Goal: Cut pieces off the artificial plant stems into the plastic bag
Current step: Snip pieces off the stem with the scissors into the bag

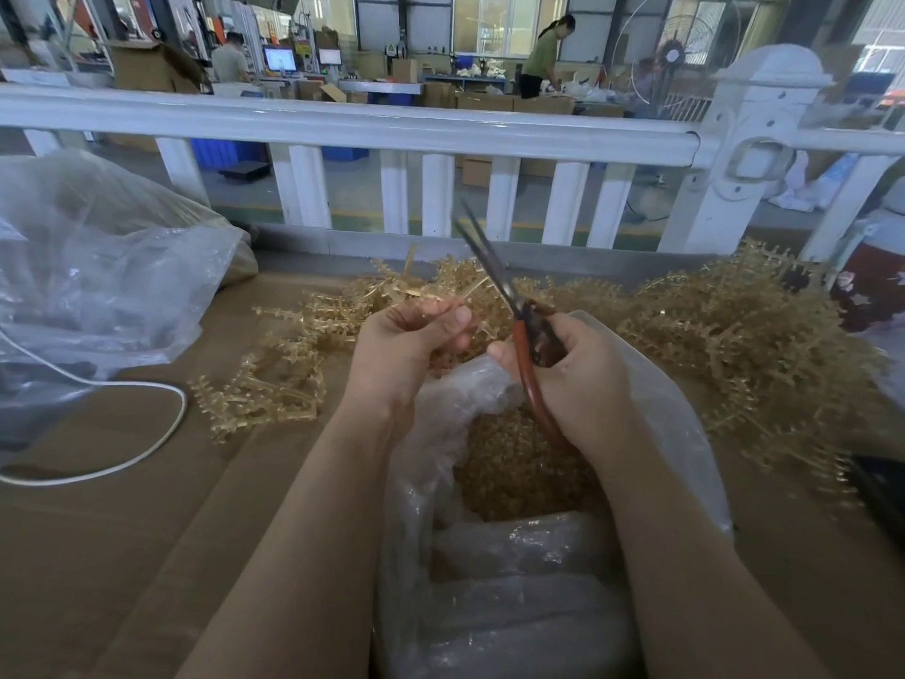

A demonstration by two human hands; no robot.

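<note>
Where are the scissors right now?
In the head view the scissors are just right of centre, gripped by the right hand above the open plastic bag, blades pointing up-left beside the left hand.

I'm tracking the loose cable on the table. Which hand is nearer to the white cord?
Left. The left hand pinches a stem above the bag, a clear gap right of the white cord. The right hand, gripping the scissors, is farther right.
</note>
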